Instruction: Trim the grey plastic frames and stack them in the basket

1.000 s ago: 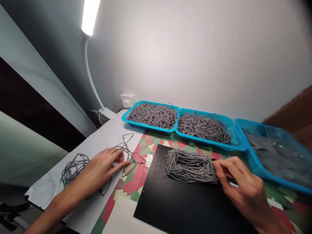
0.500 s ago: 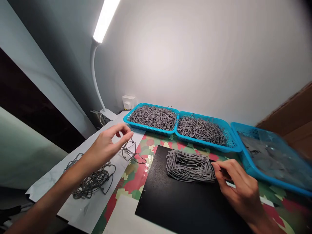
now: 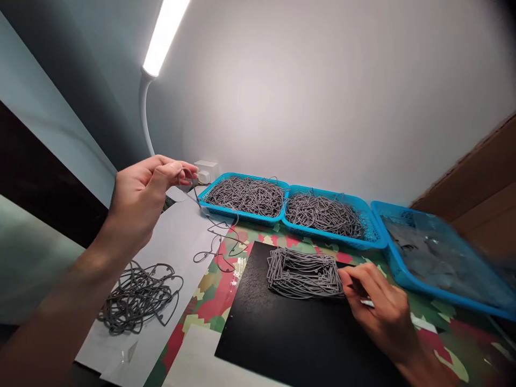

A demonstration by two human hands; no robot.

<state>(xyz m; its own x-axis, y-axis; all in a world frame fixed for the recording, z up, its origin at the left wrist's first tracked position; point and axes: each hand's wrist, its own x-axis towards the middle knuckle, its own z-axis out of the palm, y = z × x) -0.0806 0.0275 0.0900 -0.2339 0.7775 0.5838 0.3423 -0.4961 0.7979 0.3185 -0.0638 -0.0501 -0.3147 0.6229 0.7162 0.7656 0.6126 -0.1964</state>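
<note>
My left hand (image 3: 141, 196) is raised above the table, its fingers pinched on a thin grey wire loop (image 3: 213, 236) that dangles down toward the table. My right hand (image 3: 377, 309) rests on the black mat (image 3: 290, 338), its fingers closed against the right edge of a neat stack of grey wire frames (image 3: 302, 273). A loose tangle of grey wire pieces (image 3: 137, 295) lies on the white paper sheet (image 3: 177, 242) below my left arm.
Two blue baskets (image 3: 242, 196) (image 3: 326, 215) full of grey wire pieces stand along the back wall. A third blue basket (image 3: 439, 263) with plastic bags sits at the right. A white desk lamp (image 3: 161, 37) rises at the back left beside a wall socket (image 3: 205, 171). A patterned tablecloth (image 3: 193, 306) covers the table.
My left hand left the paper and rose up and leftward, lifting a wire loop with it. My right hand stayed at the stack's right edge. The view shifted slightly.
</note>
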